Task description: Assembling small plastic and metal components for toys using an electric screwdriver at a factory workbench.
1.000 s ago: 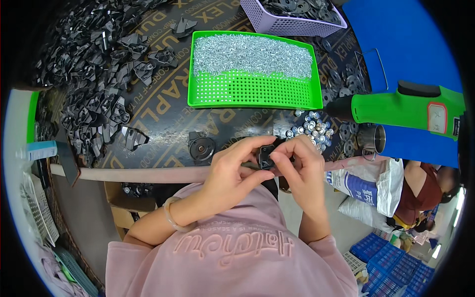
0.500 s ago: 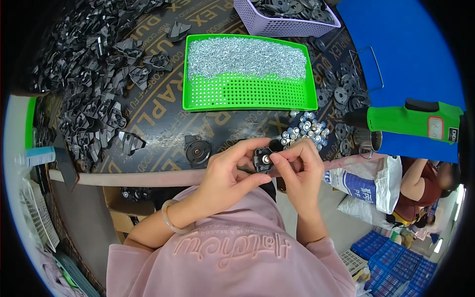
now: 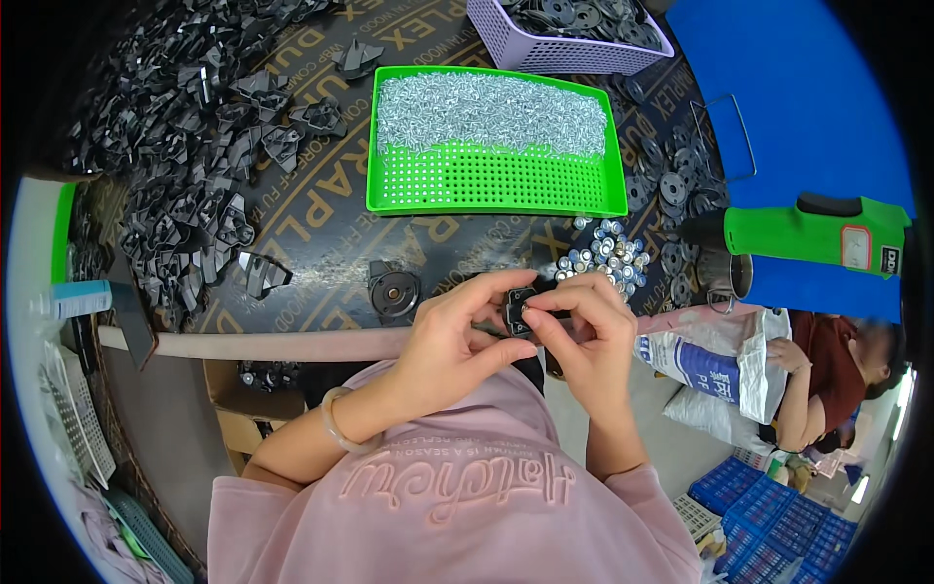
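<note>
Close in front of my body, my left hand [image 3: 443,341] grips a small black plastic part [image 3: 517,313] between thumb and fingers. From the other side my right hand [image 3: 593,336] is closed on the same part, its thumb pressing where a small round metal piece sits. The thumb mostly covers that piece. Just beyond my right fingers lies a pile of small round metal pieces [image 3: 613,255]. A single black round part [image 3: 395,291] rests on the table to the left of my left hand.
A green perforated tray [image 3: 506,206] holds many small silver screws or pins. Black plastic parts [image 3: 185,185] heap on the left. Behind stands a purple basket [image 3: 584,60] of black discs. A green-bodied power tool [image 3: 798,234] lies right; beyond it, another person [image 3: 827,380] handles a white sack [image 3: 759,365].
My right thumb has moved over the round metal piece, which showed plainly before. The black plastic part has turned slightly in my hands. The other person's arm at right has shifted toward the sack.
</note>
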Demonstrator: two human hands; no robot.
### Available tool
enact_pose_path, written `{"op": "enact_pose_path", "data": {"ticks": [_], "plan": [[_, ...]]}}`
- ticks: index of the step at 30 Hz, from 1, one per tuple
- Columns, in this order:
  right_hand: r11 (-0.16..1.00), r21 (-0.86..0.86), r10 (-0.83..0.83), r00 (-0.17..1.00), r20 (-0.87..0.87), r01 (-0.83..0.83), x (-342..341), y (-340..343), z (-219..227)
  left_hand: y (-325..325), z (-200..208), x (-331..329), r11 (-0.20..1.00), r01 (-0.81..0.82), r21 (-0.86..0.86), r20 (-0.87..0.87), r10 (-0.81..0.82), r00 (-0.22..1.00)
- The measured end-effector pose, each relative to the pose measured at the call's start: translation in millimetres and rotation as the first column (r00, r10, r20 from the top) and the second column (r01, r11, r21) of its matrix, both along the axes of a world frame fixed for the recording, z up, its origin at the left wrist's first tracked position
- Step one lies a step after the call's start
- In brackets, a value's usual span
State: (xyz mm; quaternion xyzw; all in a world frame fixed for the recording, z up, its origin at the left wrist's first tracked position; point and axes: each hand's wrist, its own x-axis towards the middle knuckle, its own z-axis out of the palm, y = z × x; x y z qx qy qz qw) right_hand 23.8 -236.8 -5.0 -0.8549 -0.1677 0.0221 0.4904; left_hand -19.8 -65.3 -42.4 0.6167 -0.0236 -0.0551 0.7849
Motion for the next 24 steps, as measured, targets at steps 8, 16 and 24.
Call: {"op": "enact_pose_path", "data": {"ticks": [8,16,24], "plan": [[0.992,0.123,-0.004,0.990,-0.144,0.021,-6.4,-2.6,6.3,-1.0,0.1,0.2,0.999,0.014,-0.036,-0.002,-0.014,1.000],[0.910,-0.188,-0.310,0.908,0.283,0.370,59.9,-65.0,6.1,0.7,0.8,-0.2,1.000,0.022,-0.002,-0.005,-0.022,1.000],[0.841,-0.534,0.097,0.949,0.301,0.083,128.5,-81.8,-14.8,0.9,-0.9,-0.2,0.999,0.027,-0.024,0.005,-0.027,1.000]]}}
